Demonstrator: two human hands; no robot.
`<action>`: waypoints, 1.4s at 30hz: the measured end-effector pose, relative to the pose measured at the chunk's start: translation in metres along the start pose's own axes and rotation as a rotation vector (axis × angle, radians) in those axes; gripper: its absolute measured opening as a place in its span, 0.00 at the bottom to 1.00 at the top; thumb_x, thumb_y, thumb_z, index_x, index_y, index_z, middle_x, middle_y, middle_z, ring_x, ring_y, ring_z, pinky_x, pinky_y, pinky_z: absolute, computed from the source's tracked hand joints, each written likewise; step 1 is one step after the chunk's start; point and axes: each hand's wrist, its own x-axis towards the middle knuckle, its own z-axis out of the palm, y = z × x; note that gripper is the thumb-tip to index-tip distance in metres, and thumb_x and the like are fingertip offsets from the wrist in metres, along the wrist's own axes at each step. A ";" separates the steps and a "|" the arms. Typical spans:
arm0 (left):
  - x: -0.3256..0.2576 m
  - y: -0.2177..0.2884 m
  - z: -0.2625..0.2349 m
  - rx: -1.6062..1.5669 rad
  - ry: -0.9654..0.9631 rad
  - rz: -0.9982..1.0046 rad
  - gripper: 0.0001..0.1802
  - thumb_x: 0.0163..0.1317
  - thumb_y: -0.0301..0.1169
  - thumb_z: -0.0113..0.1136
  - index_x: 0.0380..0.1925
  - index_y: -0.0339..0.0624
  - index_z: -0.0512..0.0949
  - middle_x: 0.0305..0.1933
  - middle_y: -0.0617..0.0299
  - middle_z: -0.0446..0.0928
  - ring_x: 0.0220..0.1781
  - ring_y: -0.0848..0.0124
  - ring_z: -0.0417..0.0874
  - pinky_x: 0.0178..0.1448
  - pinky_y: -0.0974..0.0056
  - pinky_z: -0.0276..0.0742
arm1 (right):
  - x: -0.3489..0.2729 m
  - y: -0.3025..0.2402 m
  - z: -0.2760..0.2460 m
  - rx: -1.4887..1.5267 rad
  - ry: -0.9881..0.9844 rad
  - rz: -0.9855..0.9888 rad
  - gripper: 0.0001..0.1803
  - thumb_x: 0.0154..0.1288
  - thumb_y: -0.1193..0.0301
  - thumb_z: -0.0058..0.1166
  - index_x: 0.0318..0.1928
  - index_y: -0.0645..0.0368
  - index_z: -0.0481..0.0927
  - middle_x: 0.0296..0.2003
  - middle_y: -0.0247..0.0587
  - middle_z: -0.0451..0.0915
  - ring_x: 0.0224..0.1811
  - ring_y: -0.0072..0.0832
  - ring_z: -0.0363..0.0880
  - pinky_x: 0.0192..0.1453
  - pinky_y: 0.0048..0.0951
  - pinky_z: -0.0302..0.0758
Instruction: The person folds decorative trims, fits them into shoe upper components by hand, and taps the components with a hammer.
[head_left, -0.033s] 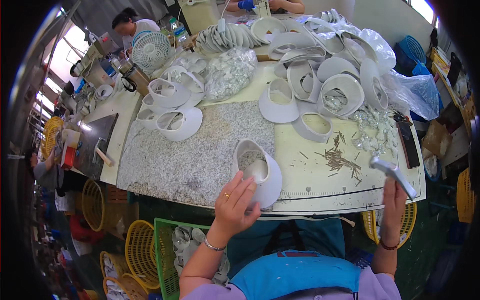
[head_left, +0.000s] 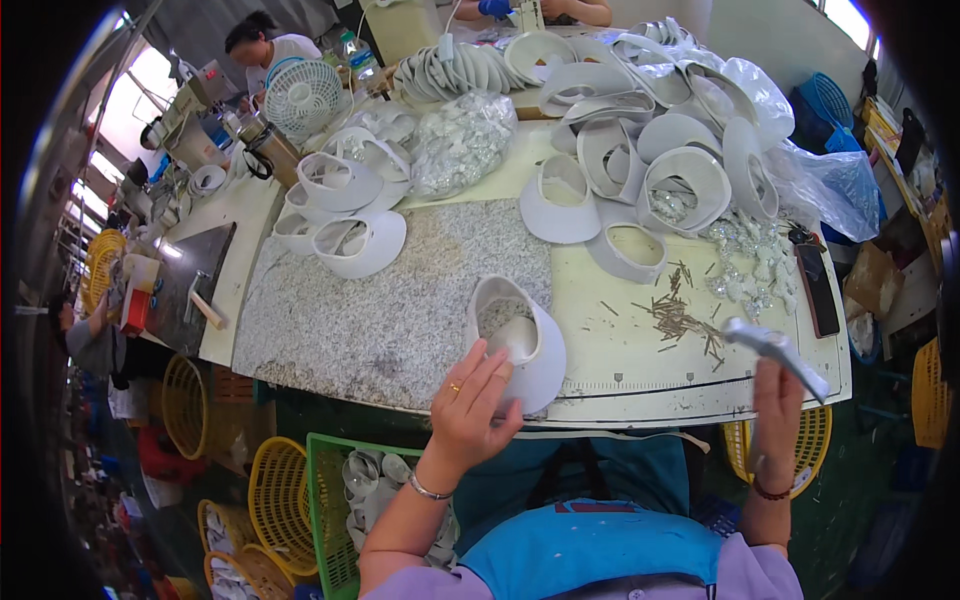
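At the front edge of the speckled grey stone-like slab (head_left: 400, 310) lies a white sun visor (head_left: 546, 355), its opening facing up and its brim to the right and front. My left hand (head_left: 477, 395) rests on the visor's near left side, fingers laid over the rim and thumb against the brim. Raised over the right front edge of the table, my right hand (head_left: 776, 405) is closed round a hammer (head_left: 772, 350) with a grey metal head. The fingers hide most of its handle. Small brown nail-like pins (head_left: 678, 320) lie scattered between the two hands.
Several white visors (head_left: 358, 245) stand at the left, with a large pile (head_left: 683, 190) at the back right. A clear bag (head_left: 462, 145) sits between them. A black phone (head_left: 818, 288) lies at the right edge. Below stands a green basket (head_left: 330, 500). Another person (head_left: 270, 55) sits at far left.
My right hand has moved slightly left with the hammer, whose head is now a little lower and blurred. The left hand and visor stay nearly in place.
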 end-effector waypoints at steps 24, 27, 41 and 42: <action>0.002 0.021 0.014 0.158 0.045 -0.221 0.21 0.50 0.28 0.57 0.46 0.33 0.77 0.55 0.55 0.73 0.63 0.53 0.68 0.58 0.54 0.63 | -0.002 -0.049 0.142 0.617 -0.763 0.364 0.15 0.74 0.59 0.37 0.43 0.59 0.68 0.19 0.26 0.62 0.14 0.11 0.57 0.15 0.14 0.59; 0.001 0.022 0.014 0.175 0.040 -0.236 0.21 0.51 0.28 0.57 0.47 0.33 0.77 0.56 0.55 0.72 0.63 0.54 0.68 0.58 0.54 0.63 | -0.004 -0.051 0.144 0.579 -0.777 0.302 0.15 0.74 0.58 0.38 0.42 0.58 0.68 0.20 0.26 0.62 0.14 0.10 0.57 0.16 0.14 0.58; 0.001 0.019 0.017 0.176 0.051 -0.213 0.21 0.51 0.28 0.56 0.46 0.33 0.77 0.55 0.56 0.73 0.63 0.53 0.68 0.56 0.54 0.63 | 0.008 -0.076 0.134 -0.147 -0.646 -0.692 0.13 0.67 0.72 0.46 0.47 0.67 0.72 0.35 0.56 0.75 0.33 0.50 0.74 0.37 0.41 0.72; 0.001 0.020 0.017 0.195 0.050 -0.203 0.21 0.52 0.29 0.55 0.46 0.33 0.77 0.55 0.56 0.72 0.62 0.54 0.68 0.55 0.54 0.64 | 0.010 -0.082 0.129 -0.168 -0.687 -0.699 0.13 0.67 0.72 0.46 0.47 0.68 0.73 0.35 0.57 0.74 0.33 0.50 0.75 0.37 0.41 0.72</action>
